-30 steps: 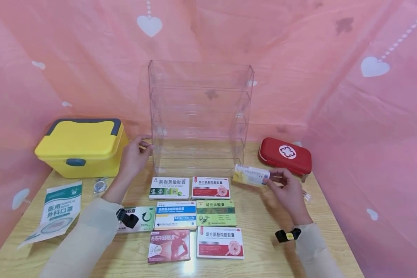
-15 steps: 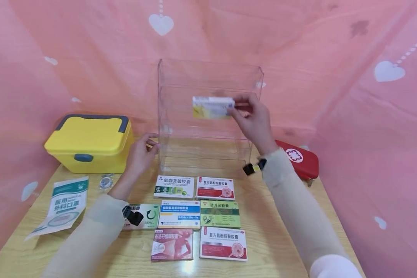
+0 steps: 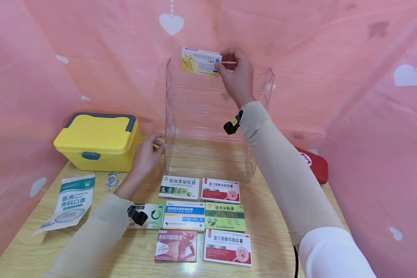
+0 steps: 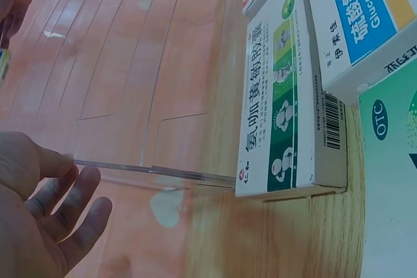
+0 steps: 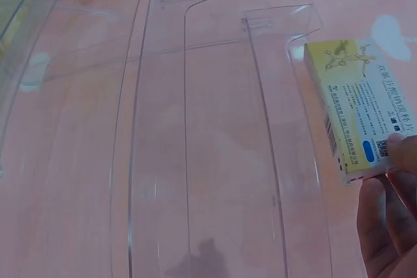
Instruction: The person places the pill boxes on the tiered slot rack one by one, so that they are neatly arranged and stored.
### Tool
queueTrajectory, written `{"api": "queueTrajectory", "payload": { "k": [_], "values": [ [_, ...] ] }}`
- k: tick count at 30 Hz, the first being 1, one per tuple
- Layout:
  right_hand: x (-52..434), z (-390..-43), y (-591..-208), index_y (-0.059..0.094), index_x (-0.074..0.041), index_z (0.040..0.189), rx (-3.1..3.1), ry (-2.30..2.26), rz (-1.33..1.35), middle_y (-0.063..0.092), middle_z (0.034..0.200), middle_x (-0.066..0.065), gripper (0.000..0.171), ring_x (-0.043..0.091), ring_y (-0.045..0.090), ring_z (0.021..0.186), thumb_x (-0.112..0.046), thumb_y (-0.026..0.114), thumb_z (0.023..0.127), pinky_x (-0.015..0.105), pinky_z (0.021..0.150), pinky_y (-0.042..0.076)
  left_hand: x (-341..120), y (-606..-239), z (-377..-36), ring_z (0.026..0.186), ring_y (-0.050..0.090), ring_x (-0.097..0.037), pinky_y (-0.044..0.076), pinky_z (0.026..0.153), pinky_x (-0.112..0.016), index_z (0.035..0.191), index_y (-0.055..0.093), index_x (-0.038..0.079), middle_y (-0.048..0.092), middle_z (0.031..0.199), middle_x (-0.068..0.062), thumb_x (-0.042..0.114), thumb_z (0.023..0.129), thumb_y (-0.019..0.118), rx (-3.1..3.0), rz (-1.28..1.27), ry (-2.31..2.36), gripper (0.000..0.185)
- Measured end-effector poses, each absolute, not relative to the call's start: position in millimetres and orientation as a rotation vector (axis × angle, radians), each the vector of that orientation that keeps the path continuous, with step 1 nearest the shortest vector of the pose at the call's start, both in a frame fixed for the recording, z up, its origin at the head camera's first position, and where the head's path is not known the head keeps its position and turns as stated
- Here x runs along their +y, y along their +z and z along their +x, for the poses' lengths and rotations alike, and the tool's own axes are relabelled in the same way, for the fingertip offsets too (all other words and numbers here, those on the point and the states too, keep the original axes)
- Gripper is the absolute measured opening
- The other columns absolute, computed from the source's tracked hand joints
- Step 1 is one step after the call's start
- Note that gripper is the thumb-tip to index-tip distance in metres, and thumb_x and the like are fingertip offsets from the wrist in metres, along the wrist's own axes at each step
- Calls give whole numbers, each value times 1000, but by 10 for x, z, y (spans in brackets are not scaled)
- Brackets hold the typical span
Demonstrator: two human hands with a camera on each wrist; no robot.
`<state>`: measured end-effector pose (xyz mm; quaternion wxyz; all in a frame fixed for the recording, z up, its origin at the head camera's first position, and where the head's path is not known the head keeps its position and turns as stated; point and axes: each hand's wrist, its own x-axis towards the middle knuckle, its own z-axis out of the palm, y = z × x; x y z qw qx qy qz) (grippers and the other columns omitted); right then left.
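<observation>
My right hand (image 3: 238,73) pinches one end of a white and yellow medicine box (image 3: 199,61), raised at the top tier of a clear acrylic rack (image 3: 208,170). In the right wrist view the medicine box (image 5: 358,105) shows its printed face, with thumb (image 5: 402,151) on the front. I cannot tell whether the box touches the rack. Low at the rack's left side, my left hand (image 3: 147,154) grips the panel edge. The left wrist view shows thumb and fingers of the left hand (image 4: 45,213) pinching that clear panel (image 4: 156,170).
Several medicine boxes (image 3: 184,216) lie in rows before the rack. At left stand a yellow lidded case (image 3: 97,139), a mask packet (image 3: 73,200) and a small wrapped round item (image 3: 112,179). A red pouch (image 3: 317,168) sits at right, partly behind my right sleeve.
My right hand has lifted the medicine box from the table at the rack's lower right, up and leftward to the rack's top. My left hand stays at the rack's side. The head view has shifted slightly.
</observation>
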<state>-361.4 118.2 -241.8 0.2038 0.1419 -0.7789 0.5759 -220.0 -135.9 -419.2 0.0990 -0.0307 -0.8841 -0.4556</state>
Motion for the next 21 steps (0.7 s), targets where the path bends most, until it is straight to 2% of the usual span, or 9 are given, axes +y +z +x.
{"api": "queueTrajectory", "payload": {
  "k": [4,14,17,21],
  "values": [
    [1146,-3614,-2391,66,-14,117,-2254,1617,373,63,119,2,29,20,64,105,-7,77,91,28,88,54,-1333,-4179,-2194,84,65,-24,55,68,-37,138,58,11,66,103,-8,13,101,66,-2620,-97,-1361,38],
    [1152,-3594,-2393,65,-17,120,-2415,1583,345,62,124,0,28,22,64,105,-9,73,95,39,83,57,-1278,-4187,-2210,82,63,-24,53,66,-37,137,58,10,66,102,-8,13,101,66,-2608,-134,-1372,37],
    [1177,-3577,-2408,66,-16,121,-2453,1550,332,62,125,0,26,21,64,105,-11,71,97,36,80,57,-1266,-4192,-2218,82,63,-24,53,66,-37,137,59,10,67,102,-8,13,101,65,-2608,-148,-1372,36],
    [1253,-3472,-2411,68,-17,123,-2500,1402,345,62,127,-3,23,16,62,108,-20,67,100,30,86,54,-1267,-4200,-2216,85,61,-25,53,68,-38,137,58,11,66,104,-8,13,101,65,-2616,-129,-1393,36]
  ]
}}
